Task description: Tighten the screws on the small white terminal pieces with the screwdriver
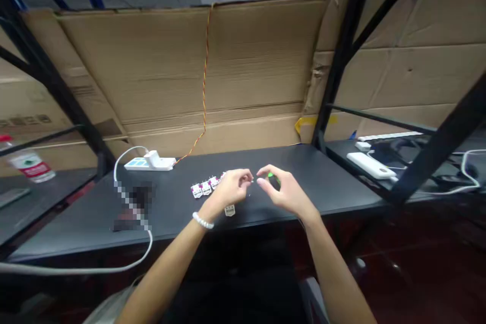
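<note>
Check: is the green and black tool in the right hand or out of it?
In: the green and black tool shows inside the curled right hand.

From my end I can read no words: the red label [35, 167] on the left bottle [23, 160], the print [26, 120] on the far-left cardboard [18, 98] and the marks on the modules [206, 189] are too blurred.

The head view looks forward and down from the near side of the black desk [326, 169], facing the far cardboard panel [261, 61].
</note>
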{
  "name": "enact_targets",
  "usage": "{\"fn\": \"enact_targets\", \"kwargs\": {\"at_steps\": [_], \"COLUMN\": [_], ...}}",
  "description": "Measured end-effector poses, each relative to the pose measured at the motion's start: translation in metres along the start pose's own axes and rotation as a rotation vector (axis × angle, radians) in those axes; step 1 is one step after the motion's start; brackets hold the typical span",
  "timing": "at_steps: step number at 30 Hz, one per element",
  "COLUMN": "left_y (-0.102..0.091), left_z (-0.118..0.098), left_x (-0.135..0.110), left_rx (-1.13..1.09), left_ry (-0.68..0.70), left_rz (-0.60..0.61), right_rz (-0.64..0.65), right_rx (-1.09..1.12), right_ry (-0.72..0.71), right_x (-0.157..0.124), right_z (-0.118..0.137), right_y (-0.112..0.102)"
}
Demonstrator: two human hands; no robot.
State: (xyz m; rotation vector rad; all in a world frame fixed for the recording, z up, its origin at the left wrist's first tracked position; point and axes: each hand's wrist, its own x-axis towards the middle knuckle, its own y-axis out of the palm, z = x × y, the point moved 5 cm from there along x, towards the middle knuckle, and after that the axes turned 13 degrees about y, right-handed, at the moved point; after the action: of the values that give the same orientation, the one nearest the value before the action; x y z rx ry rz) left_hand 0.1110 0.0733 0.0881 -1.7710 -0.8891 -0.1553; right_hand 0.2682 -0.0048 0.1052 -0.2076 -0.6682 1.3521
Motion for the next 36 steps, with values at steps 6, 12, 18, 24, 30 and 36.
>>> {"fn": "enact_targets", "kwargs": {"at_steps": [6,12,18,24,30,36], "left_y": [-0.019,-0.029,-0.033,-0.039,-0.052,-0.064], "left_z": [-0.014,-0.02,-0.022,-0.02,-0.03,-0.047], "left_x": [-0.017,-0.035,-0.052,-0.073,-0.089,-0.104], "left_rx": [-0.081,-0.147,-0.225,-0.364,-0.315,0.007], "left_ry": [-0.001,-0.02,-0.02,-0.043,0.043,0.302], "left_rz": [-0.141,-0.251,-0.367,-0.469,-0.484,-0.464], "right_rz": [0.004,-0.038,-0.041,-0.065,0.024,0.099], "right_rx": [-0.07,-0.074,-0.042,-0.136,-0.214,-0.093], "right_ry": [-0.07,-0.078,-0.206,-0.492,-0.607,-0.434], "right_x": [0.0,-0.002,-0.005,-0.021,-0.036,-0.036], "right_z": [0.013,0.014,0.023,0.038,0.05,0.054], "right_y": [0.028,0.033,0.04,0.05,0.057,0.061]}}
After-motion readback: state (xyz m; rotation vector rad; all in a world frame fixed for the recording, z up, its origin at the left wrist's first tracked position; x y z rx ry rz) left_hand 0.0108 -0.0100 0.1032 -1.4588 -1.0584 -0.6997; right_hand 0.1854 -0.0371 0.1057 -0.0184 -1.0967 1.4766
